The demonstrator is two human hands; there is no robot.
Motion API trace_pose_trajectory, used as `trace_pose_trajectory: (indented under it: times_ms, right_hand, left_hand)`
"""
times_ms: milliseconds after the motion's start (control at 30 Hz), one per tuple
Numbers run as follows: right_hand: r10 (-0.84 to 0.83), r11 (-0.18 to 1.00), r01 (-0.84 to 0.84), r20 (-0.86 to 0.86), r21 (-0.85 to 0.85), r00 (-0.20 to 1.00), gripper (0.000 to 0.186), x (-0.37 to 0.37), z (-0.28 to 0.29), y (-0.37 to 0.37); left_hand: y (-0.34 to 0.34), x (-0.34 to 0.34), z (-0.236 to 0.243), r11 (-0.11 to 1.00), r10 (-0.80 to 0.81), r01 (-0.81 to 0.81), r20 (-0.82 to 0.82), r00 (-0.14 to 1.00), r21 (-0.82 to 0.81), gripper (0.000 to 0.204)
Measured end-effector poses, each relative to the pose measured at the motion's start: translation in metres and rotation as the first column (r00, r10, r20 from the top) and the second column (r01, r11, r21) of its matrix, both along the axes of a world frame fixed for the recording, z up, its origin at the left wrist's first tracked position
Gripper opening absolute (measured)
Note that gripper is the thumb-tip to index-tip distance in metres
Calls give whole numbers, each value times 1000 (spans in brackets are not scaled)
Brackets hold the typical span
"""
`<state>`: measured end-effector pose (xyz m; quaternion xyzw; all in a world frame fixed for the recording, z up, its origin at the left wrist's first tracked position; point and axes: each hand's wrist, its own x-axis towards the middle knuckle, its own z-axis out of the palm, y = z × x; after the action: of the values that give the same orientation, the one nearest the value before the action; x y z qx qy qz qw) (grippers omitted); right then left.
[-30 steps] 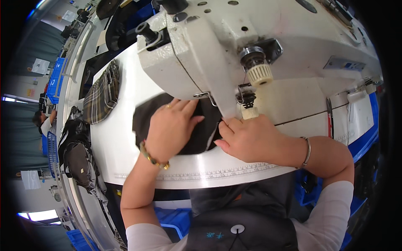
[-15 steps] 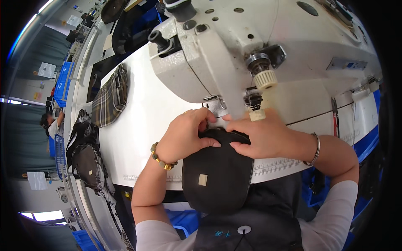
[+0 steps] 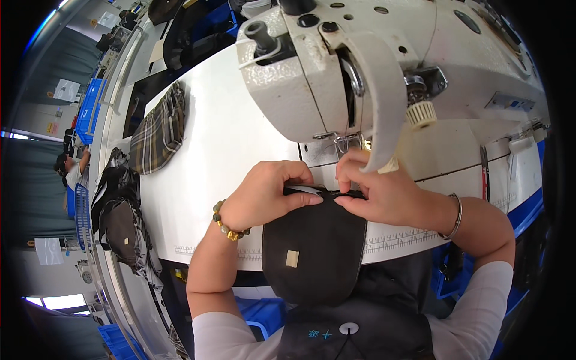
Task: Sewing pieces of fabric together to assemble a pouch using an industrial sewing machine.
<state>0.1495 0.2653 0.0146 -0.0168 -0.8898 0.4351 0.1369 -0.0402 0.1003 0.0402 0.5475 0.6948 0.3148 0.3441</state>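
Observation:
A dark, rounded fabric panel with a small pale tag hangs over the table's front edge toward my lap. At its top edge my left hand pinches the cloth between thumb and fingers, a pale strip showing beside the thumb. Close by on the same edge, my right hand is closed on the panel with thumb and fingertips. Just beyond my hands stands the white sewing machine, its presser foot behind the right fingers. What lies under my curled fingers is hidden.
A plaid fabric piece lies at the table's left. Further left hangs a pile of dark and plaid pieces. A printed ruler runs along the front edge. Red-and-black tweezers lie at right. A blue bin sits below.
My view has shifted, so the machine appears further right. My hands have drawn back slightly from the presser foot, and the panel's top edge now shows a pale strip.

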Motion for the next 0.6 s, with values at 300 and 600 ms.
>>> trace_pose_trajectory:
  times_ms: [300,600]
  right_hand:
    - [27,998,-27,6,-58,1000,19,-1,-3,-1]
    - [14,976,-11,16,-219,1000,15,-1,0,-3]
  left_hand:
    - [1,0,12,996,-41,37,-46,998,-83,24]
    - [4,6,8,994,-106,106,-12,994,10,18]
